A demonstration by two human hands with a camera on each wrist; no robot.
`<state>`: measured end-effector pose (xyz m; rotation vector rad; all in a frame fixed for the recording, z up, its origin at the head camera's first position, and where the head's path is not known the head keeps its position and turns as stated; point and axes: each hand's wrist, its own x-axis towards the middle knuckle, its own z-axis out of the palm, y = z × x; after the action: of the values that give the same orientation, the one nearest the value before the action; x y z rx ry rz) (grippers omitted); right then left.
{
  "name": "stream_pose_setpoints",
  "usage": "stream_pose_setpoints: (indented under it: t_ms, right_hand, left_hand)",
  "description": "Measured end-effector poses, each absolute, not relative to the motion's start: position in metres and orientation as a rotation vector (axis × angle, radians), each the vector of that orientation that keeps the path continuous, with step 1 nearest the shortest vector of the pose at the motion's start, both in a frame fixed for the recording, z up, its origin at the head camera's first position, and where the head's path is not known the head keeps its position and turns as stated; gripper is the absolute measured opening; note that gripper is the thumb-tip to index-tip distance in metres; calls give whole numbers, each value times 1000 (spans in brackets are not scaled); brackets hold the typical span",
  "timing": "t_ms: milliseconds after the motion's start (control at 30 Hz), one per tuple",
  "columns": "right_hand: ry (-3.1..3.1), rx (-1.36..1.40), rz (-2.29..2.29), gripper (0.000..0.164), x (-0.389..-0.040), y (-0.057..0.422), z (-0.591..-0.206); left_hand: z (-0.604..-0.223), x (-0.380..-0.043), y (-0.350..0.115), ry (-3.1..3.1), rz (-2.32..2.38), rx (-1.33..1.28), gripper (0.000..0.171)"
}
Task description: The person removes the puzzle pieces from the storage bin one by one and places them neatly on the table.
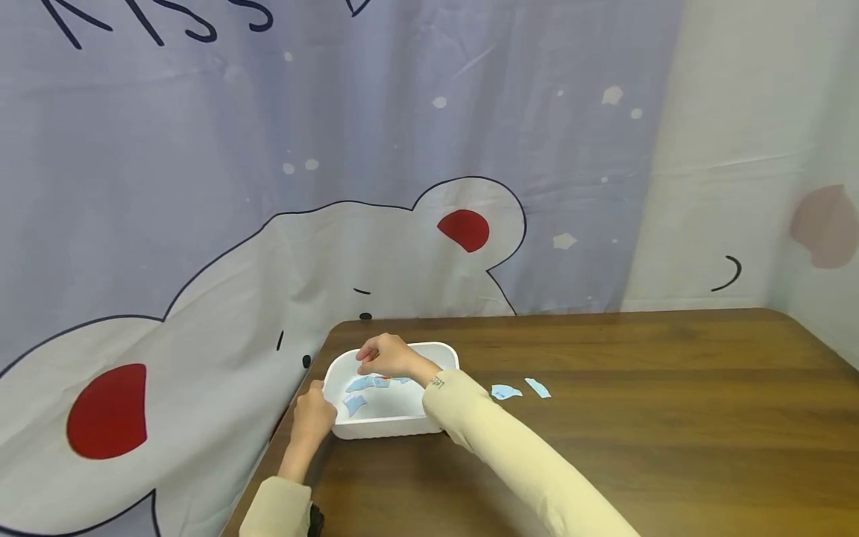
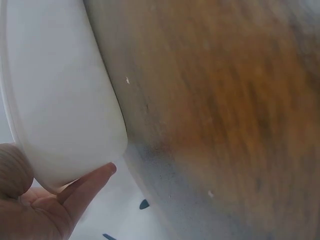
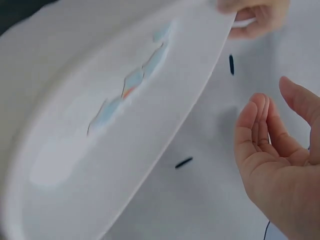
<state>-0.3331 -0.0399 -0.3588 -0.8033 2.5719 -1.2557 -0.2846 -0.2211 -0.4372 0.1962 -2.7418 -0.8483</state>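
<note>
Several pale blue pieces point(image 1: 354, 405) lie inside the white tub point(image 1: 385, 429), while two further pieces point(image 1: 506, 391) lie outside, to its right on the wooden table point(image 1: 637, 447), so it seems most are in already and two are left. The left hand point(image 1: 315, 412) grips the tub's left end; the right hand point(image 1: 388, 355), above the tub, has loosely bent fingers and holds nothing visible.

Cartoon-printed fabric point(image 1: 376, 127) hung behind a wood-grain table point(image 1: 658, 425) shows a draped-off work corner, room type unclear.
</note>
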Motion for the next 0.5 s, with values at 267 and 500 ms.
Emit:
stream_pose_setpoints:
  t_ms: [267,500]
  right_hand:
    - [2537,-749,-1324,23,-330,-74,-374]
    - [2549,-729,-1342,21,-328,-91,-387]
  left_hand:
    - [-436,-284,-223,-2733,-829,201,43]
    - [-436,-282,-223,-2711,-810,162,40]
